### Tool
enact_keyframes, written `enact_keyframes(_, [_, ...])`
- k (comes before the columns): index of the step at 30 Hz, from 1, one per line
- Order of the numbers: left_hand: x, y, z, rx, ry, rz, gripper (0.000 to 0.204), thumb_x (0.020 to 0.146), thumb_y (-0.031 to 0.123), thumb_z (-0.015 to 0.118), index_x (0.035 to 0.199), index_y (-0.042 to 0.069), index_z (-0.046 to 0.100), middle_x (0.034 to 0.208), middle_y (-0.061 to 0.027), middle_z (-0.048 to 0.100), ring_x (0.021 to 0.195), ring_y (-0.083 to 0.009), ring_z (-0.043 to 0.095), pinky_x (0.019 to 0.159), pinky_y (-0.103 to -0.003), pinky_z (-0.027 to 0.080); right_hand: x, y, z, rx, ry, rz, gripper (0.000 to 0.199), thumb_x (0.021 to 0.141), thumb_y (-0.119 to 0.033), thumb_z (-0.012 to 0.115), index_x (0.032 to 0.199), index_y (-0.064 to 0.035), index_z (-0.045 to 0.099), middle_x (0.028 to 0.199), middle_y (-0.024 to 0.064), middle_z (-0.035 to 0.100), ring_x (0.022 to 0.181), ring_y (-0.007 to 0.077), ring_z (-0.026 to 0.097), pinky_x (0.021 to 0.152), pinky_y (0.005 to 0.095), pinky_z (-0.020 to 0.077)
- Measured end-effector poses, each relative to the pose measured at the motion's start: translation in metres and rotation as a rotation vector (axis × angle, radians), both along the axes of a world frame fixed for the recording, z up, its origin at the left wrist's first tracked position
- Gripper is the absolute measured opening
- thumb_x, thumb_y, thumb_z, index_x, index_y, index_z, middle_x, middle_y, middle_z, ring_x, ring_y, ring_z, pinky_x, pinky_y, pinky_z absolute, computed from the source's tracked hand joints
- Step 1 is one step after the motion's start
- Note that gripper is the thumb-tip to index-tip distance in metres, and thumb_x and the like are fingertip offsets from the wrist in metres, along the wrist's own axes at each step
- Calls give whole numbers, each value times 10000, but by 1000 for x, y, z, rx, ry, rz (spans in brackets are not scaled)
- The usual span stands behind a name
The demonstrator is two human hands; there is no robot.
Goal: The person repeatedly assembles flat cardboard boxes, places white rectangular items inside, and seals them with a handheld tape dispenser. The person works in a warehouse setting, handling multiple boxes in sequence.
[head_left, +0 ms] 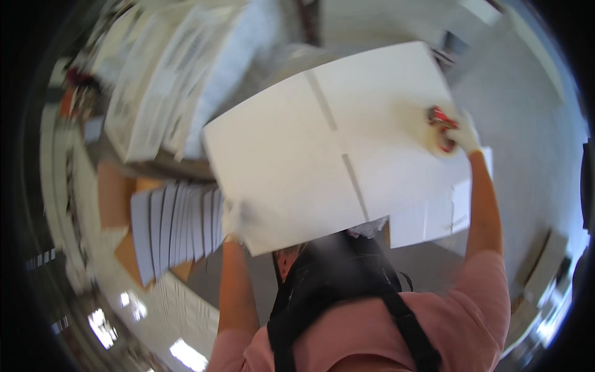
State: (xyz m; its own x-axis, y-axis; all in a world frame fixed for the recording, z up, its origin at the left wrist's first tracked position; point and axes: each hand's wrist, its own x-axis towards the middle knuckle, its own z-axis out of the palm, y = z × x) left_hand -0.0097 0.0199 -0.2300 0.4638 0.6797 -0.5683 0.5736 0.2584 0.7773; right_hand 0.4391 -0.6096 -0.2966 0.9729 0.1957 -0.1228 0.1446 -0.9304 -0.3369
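Observation:
A large white cardboard panel with two dark, narrow slots in line across its middle lies tilted in front of me. At its lower left edge my left hand, in a white glove, is closed on the panel, its fingers partly blurred. Over on the right, my gloved right hand grips a red tape dispenser with a roll of clear or pale tape. The dispenser is over the panel's right side; whether it touches cannot be told. Below the panel's right part shows another white cardboard piece.
To the left, an opened brown carton holds several upright pale sheets. Beyond it stands a blurred stack of large white packs. Grey floor stretches along the right, with a long brown box at the lower right.

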Motion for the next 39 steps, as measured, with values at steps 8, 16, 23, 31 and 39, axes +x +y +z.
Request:
enact_keyframes(8, [-10,-2,28,464,632,-129,842,933,562,612,1616,138,360,1385,-289,657,1231,-490,652,1051,-480,509,12,-10,-17,371,263,34,523,852,-111,671,1358,14,632,1152,126,724,998,208,683,897,337,562])
enact_keyframes(16, [-24,8,121,131,48,-93,661,928,451,742,1379,-24,647,1166,-130,773,1042,-225,736,952,-374,561,-4,13,21,586,323,-154,595,863,-108,678,1438,21,596,1238,101,693,1071,210,668,933,330,549])
enact_keyframes(23, [49,38,260,728,-85,-590,422,950,408,684,1085,16,760,1031,-141,753,955,-289,678,880,-388,543,38,-16,17,801,319,-403,693,877,-216,694,1542,-78,558,1236,65,706,1020,218,711,790,360,604])
enact_keyframes(31, [1,84,378,384,-509,-162,320,972,251,745,1159,-9,753,1028,-77,771,934,-174,704,864,-318,572,2,16,51,515,335,-356,722,850,-275,726,1553,-231,569,1095,73,724,866,195,704,606,369,597])
enact_keyframes(39, [-7,66,334,157,-527,139,494,1016,274,728,1357,-70,631,1197,-148,738,1003,-169,729,843,-288,606,-13,20,38,442,262,-142,886,784,-353,826,1538,-18,502,1338,268,673,1150,394,699,989,447,559])
